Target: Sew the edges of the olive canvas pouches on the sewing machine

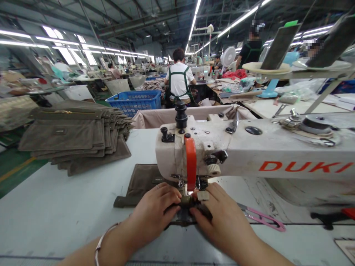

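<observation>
A dark brown fabric panel (144,179) with a small label lies under the head of the white sewing machine (238,147), its near edge folded into a thick strip. My left hand (156,205) pinches that edge just left of the needle area, thumb and fingers closed on it. From the right, my right hand (222,212) has its thumb and fingers closed on the same edge, close to the presser foot. An orange guard (190,162) hangs in front of the needle, which I cannot make out. Pink-handled thread snips (266,218) lie right of my right hand.
A stack of matching brown panels (69,129), one with a zipper, sits at the table's left. Behind the machine are a cloth-lined bin (146,117) and a blue basket (135,99). Thread cones (280,46) stand at upper right. A seated person (179,79) works ahead.
</observation>
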{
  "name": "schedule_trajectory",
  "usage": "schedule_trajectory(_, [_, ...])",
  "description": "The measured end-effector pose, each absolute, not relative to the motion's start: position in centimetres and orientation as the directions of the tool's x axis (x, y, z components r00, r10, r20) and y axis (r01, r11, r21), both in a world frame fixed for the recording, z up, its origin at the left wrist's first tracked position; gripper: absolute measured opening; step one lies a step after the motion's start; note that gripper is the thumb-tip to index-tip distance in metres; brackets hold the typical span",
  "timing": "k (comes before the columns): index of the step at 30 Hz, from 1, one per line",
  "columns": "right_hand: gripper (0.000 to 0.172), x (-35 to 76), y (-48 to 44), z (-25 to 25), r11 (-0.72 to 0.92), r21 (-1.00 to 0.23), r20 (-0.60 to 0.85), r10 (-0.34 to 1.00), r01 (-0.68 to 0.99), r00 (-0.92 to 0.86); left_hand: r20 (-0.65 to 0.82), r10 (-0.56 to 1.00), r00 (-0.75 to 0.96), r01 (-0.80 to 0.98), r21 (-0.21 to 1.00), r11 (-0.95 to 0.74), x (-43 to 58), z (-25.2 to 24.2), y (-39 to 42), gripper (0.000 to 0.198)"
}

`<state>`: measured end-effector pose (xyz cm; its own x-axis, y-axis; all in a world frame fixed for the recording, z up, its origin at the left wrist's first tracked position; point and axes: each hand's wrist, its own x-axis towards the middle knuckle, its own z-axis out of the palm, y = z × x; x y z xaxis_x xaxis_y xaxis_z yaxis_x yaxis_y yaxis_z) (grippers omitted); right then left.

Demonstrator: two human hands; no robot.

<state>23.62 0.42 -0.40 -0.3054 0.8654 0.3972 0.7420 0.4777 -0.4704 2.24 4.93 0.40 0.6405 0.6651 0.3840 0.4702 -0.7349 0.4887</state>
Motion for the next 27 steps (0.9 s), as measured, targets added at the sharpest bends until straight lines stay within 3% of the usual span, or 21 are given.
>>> schedule_trajectory(11, [0.016, 23.0, 0.2, -1.7, 0.588, -0.471, 0.473, 0.797, 0.657, -0.375, 0.383, 0.677, 0.628, 0.516, 0.446, -0.732, 2.8, -0.3, 4.2, 0.014])
schedule_trajectory(27, [0.024, 22.9, 1.8, -1.8, 0.560, -0.304, 0.537, 0.769, 0.771, -0.347, 0.389, 0.707, 0.591, 0.539, 0.461, -0.704, 3.5, -0.3, 6.5, 0.015])
